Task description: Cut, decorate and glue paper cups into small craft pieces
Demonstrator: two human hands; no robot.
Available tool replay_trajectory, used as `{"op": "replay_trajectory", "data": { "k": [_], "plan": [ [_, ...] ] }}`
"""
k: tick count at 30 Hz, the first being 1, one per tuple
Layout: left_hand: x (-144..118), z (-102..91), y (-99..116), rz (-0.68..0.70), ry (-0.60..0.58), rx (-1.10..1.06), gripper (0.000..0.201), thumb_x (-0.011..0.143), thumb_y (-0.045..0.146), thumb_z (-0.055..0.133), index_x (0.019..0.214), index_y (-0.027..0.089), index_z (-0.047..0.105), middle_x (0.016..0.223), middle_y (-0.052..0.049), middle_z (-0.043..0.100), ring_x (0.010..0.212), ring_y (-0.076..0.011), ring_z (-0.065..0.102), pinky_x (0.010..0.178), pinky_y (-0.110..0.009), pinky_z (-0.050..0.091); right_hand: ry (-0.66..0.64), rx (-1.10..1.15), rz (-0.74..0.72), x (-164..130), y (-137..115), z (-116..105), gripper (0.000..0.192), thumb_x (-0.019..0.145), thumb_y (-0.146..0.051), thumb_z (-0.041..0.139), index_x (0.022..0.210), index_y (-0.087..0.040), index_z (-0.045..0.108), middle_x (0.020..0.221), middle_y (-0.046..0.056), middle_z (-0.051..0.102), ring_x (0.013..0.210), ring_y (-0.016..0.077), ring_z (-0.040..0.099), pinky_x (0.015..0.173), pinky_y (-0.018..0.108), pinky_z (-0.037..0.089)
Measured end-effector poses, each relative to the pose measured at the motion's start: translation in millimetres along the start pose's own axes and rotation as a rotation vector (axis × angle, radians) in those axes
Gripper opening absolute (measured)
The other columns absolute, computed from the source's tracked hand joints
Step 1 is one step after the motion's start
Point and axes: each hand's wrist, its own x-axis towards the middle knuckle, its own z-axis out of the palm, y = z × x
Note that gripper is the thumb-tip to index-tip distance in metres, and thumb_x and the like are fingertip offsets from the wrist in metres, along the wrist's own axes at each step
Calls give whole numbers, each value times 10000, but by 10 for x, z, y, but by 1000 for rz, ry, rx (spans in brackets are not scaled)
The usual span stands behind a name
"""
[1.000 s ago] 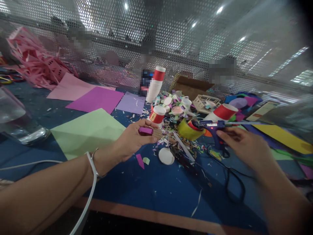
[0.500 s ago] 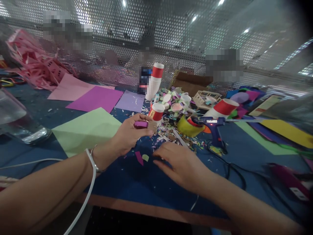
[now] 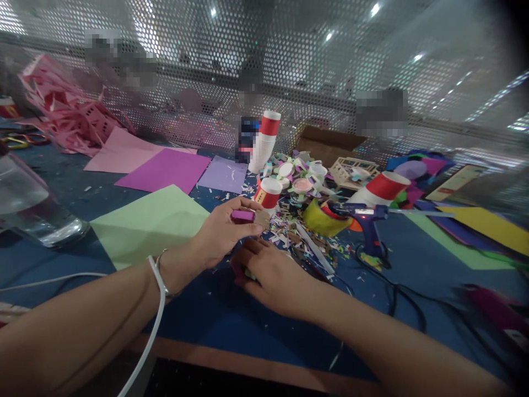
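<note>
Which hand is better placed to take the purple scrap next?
Probably your right hand: it is right at the purple scrap, though blur hides whether it's gripped. Your left hand is occupied, holding a small purple and brown piece.

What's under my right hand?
Under your right hand, part of a purple scrap and a sliver of green scrap show, over the blue table. The hand covers the rest, so I can't tell what else lies beneath or whether it grips them.

L hand (image 3: 229, 227) in pinch, R hand (image 3: 275, 278) nr it, palm dn
</note>
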Motion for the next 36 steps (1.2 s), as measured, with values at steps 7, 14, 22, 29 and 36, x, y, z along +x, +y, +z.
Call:
{"op": "replay_trajectory", "data": {
  "k": [7,14,22,29,36],
  "plan": [
    [-4,14,24,-31,14,6,392,700,176,761,1068,188,627,1003,-52,719,946,-199,679,861,-340,530,4,122,-12,4,-3,41,120,874,-150,622,988,-143,658,1052,111,657,1029,232,588,955,377,477],
    [-11,29,53,-38,33,-21,389,683,165,764,1049,185,630,1013,-61,724,958,-207,685,891,-355,524,61,164,92,-44,13,56,184,873,-205,640,1046,-149,669,1103,123,646,1031,249,599,905,394,492],
    [-9,15,37,-32,24,-30,375,690,158,779,1037,186,639,954,-40,715,881,-173,665,815,-317,509,32,137,87,-27,29,30,103,876,-198,662,971,-161,667,1046,105,666,1043,249,606,906,392,490],
    [-2,19,18,-18,10,-22,378,690,145,771,1042,178,636,955,-36,711,880,-168,661,844,-320,515,25,134,71,-25,18,26,71,901,-191,646,959,-164,677,1030,93,661,1019,232,607,916,376,476],
    [-5,17,15,-10,-3,-30,370,701,138,770,1045,172,636,952,-31,716,885,-161,663,858,-319,505,31,148,105,-85,22,20,108,883,-209,663,976,-155,675,1053,103,652,1026,248,592,901,388,477]
  ]
}}
